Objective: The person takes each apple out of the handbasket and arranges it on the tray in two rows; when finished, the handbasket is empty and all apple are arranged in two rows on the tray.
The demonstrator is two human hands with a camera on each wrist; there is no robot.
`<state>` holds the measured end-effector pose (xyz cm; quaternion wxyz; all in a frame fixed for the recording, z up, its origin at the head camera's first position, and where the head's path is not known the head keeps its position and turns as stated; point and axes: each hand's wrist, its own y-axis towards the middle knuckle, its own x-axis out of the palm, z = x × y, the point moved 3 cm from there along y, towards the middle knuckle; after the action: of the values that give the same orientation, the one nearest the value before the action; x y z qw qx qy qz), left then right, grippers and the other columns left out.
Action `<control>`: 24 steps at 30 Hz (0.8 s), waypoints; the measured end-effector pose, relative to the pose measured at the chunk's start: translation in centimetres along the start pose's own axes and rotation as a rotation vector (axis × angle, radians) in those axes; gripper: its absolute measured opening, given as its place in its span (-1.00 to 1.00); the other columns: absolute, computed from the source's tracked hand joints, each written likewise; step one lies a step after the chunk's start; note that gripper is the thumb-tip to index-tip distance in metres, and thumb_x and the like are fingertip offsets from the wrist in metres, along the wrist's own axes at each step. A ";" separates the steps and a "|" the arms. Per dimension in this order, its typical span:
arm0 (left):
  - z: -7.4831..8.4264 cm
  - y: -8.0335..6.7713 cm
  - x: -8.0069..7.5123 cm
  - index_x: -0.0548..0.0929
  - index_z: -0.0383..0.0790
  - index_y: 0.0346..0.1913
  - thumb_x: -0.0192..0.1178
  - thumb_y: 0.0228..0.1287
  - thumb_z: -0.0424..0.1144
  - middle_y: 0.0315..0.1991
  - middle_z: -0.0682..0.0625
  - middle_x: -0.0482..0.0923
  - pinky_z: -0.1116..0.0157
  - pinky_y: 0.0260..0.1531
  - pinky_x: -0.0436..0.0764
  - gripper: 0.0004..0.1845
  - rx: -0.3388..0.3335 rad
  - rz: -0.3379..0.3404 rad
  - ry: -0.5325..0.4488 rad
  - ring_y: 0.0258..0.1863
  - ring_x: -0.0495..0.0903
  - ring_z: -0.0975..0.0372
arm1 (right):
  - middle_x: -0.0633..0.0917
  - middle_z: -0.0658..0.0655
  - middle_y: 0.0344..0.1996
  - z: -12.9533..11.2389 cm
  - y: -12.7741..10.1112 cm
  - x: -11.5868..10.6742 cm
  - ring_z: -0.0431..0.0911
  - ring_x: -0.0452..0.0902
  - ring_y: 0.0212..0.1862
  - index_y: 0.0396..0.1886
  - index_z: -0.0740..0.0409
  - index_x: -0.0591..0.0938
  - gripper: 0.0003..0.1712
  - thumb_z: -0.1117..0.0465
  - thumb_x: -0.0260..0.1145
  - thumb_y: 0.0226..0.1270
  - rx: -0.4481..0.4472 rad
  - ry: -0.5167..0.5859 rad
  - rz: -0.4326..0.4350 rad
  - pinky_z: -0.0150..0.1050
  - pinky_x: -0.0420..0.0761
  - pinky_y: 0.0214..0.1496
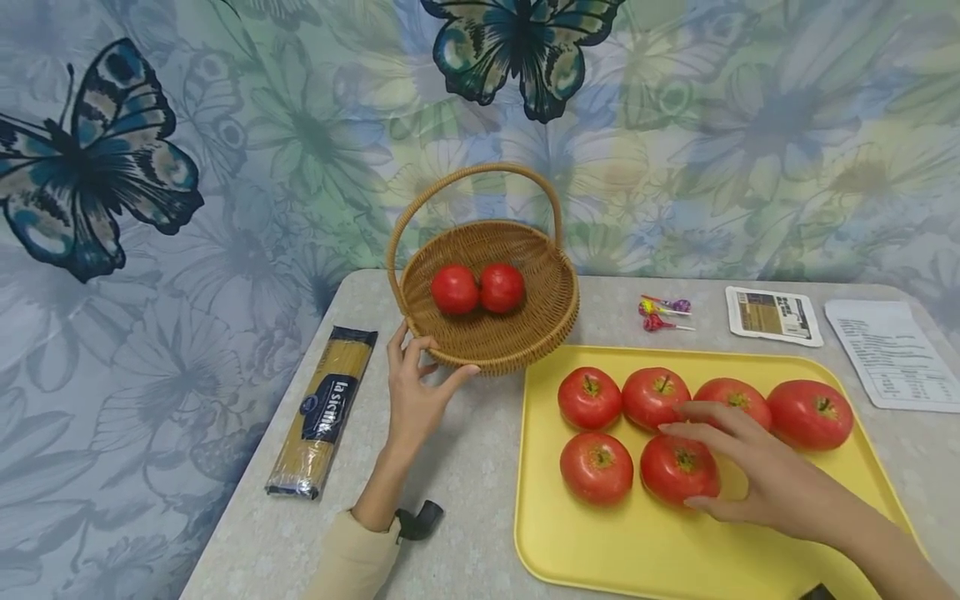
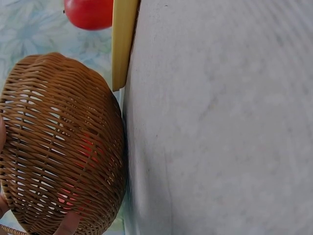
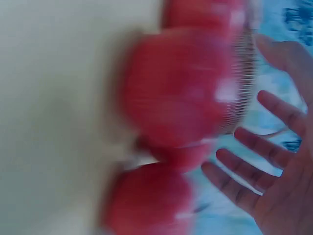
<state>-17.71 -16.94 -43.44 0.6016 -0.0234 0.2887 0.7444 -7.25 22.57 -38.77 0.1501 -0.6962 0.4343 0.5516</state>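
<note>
A grey speckled bench [image 1: 465, 467] stands against a wall hung with a butterfly-and-flower cloth [image 1: 225, 150]. On its near right lies a yellow tray [image 1: 600, 542] bearing six tomatoes in two rows, four far and two near. The right hand [image 1: 757, 471] reaches in from the near right over the tray, its fingers spread and only slightly bent. They lie over the right-hand tomato of the near row [image 1: 675, 468], the thumb at that tomato's near side and the fingertips across its far side, next to the far-row tomatoes. Whether the hand actually presses the tomato cannot be told; it has not closed round it, and the right wrist view, though blurred, shows the palm open with the fingers apart beside red fruit.

Left of the tray's far corner, just beside it, sits a woven wicker basket [image 1: 525, 333] with a hoop handle, holding two tomatoes [image 1: 477, 288] side by side. The left hand [image 1: 412, 392] holds the basket's near-left rim, fingers curled on the rim and thumb stretched along the wall below.

A packet of spaghetti [image 1: 322, 412] lies near the bench's left edge. At the far right lie a printed sheet [image 1: 892, 354] and a small labelled packet [image 1: 772, 315], with lollipops [image 1: 663, 314] between that packet and the basket.
</note>
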 end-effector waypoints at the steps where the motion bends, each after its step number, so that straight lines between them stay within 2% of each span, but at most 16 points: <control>1: 0.0 0.0 0.1 0.45 -0.15 -0.11 0.56 -0.06 -0.03 0.52 -0.11 -0.04 -0.08 -0.09 0.65 -0.43 -0.003 -0.002 0.001 0.44 0.20 0.00 | 0.48 -0.03 0.20 -0.3 0.5 -0.8 -0.24 0.34 0.17 0.28 -0.24 0.50 -0.07 -0.08 0.67 -0.20 -0.017 0.004 0.015 -0.58 0.52 0.02; 3: 0.1 0.1 0.2 0.45 -0.16 -0.10 0.57 -0.08 -0.07 0.52 -0.12 -0.05 -0.08 -0.09 0.65 -0.43 -0.008 0.000 0.002 0.44 0.20 -0.02 | 0.47 -0.07 0.23 -0.9 1.8 -2.1 -0.27 0.32 0.21 0.29 -0.26 0.49 -0.10 -0.07 0.65 -0.14 -0.053 0.018 0.019 -0.63 0.45 0.08; 6: 0.3 0.0 0.2 0.46 -0.18 -0.11 0.59 -0.10 -0.14 0.52 -0.14 -0.05 -0.10 -0.09 0.64 -0.43 -0.020 0.008 -0.009 0.44 0.20 -0.05 | 0.44 -0.10 0.28 -1.5 4.1 -3.1 -0.22 0.32 0.26 0.30 -0.28 0.46 -0.12 -0.04 0.64 -0.09 -0.097 0.039 -0.011 -0.42 0.57 0.09; 9: 0.3 0.0 0.0 0.46 -0.19 -0.11 0.59 -0.10 -0.13 0.53 -0.15 -0.06 -0.10 -0.08 0.63 -0.44 -0.022 0.006 -0.013 0.45 0.17 -0.06 | 0.40 -0.10 0.32 -1.7 6.9 -3.0 -0.17 0.29 0.32 0.31 -0.32 0.44 -0.15 -0.01 0.61 -0.02 -0.147 0.085 -0.042 -0.18 0.62 0.12; 12: 0.3 0.0 0.0 0.46 -0.17 -0.11 0.57 -0.07 -0.07 0.53 -0.12 -0.07 -0.08 -0.07 0.64 -0.44 -0.016 -0.002 -0.001 0.46 0.15 -0.05 | 0.40 -0.06 0.33 -1.7 9.8 -2.8 -0.13 0.30 0.34 0.31 -0.28 0.46 -0.20 0.00 0.59 0.03 -0.200 0.130 -0.043 -0.04 0.58 0.17; 16: 0.2 0.1 0.1 0.45 -0.15 -0.10 0.55 -0.07 0.00 0.52 -0.09 -0.05 -0.06 -0.08 0.65 -0.42 -0.006 0.002 0.018 0.45 0.17 -0.04 | 0.42 0.01 0.32 -1.0 14.1 -2.2 -0.09 0.33 0.33 0.29 -0.17 0.49 -0.26 0.03 0.56 0.08 -0.235 0.216 -0.047 -0.04 0.56 0.20; 21: 0.2 0.1 0.1 0.44 -0.13 -0.09 0.54 -0.05 0.05 0.52 -0.11 -0.05 -0.05 -0.08 0.66 -0.41 -0.009 -0.010 0.049 0.44 0.18 -0.03 | 0.44 0.12 0.29 -0.2 19.6 -0.8 0.00 0.37 0.30 0.29 -0.05 0.50 -0.30 0.06 0.53 0.13 -0.231 0.291 -0.059 0.00 0.58 0.17; 24: 0.2 -0.1 -0.1 0.44 -0.14 -0.10 0.55 -0.06 0.02 0.52 -0.13 -0.04 -0.07 -0.08 0.65 -0.41 -0.011 -0.005 0.056 0.43 0.20 -0.04 | 0.43 0.16 0.30 0.1 22.8 0.6 0.06 0.36 0.32 0.31 -0.03 0.49 -0.27 -0.01 0.51 0.14 -0.209 0.283 -0.098 0.07 0.51 0.24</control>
<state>-17.52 -16.88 -43.27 0.5951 -0.0483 0.3011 0.7436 -24.90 9.20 -33.21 0.0409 -0.7989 0.3571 0.4823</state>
